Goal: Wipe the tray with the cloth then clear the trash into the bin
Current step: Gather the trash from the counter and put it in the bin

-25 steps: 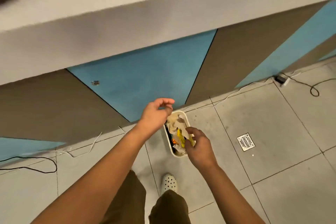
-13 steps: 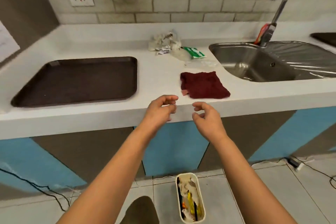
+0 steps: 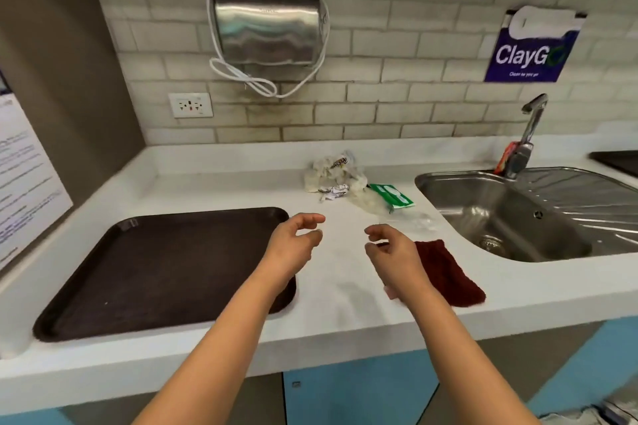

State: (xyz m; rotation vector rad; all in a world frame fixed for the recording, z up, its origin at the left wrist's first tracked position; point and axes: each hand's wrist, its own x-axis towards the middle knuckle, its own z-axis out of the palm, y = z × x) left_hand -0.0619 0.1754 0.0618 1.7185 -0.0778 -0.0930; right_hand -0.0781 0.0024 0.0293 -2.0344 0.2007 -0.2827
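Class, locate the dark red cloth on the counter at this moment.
In the head view, the dark red cloth lies flat on the white counter, right of centre near the front edge, just left of the sink and partly behind the right hand.

Matt brown plastic tray [image 3: 155, 269], fuzzy maroon cloth [image 3: 448, 272], shiny steel sink [image 3: 538, 217]

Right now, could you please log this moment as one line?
left hand: empty, open | right hand: empty, open | trash: on counter | cloth: beside sink
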